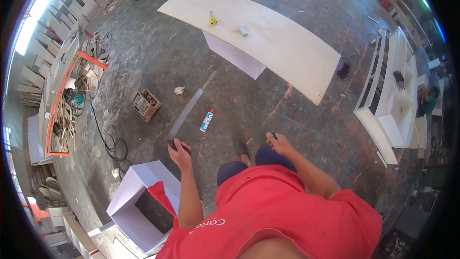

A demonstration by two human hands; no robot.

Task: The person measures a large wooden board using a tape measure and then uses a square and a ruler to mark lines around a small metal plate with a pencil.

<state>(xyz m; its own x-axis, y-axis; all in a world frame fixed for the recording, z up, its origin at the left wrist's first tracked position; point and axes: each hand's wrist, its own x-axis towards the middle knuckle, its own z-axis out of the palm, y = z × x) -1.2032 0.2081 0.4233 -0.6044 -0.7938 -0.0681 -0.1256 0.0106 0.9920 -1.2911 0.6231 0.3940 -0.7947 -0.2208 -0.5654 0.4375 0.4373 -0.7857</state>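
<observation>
My left hand (180,155) is closed around the dark end of a long, flat grey blade-like tool (188,111), which points away over the floor. Its exact kind is not clear. Near my right thigh, my right hand (282,144) is closed on a small dark object (274,135), mostly hidden by the fingers. Between the hands and farther off lies a white and blue sealant tube (207,120) with a red tip. Left of the blade stands a wooden tool box (145,105) with loose items inside, and a crumpled pale scrap (179,90) lies beyond it.
Ahead, a long pale board (282,57) rests on a white panel, carrying a yellow tape measure (212,20) and a small grey block (242,30). A white open box frame (139,216) stands at my left. Black cable (112,146) coils nearby. White cabinetry (390,100) stands right, a person beyond.
</observation>
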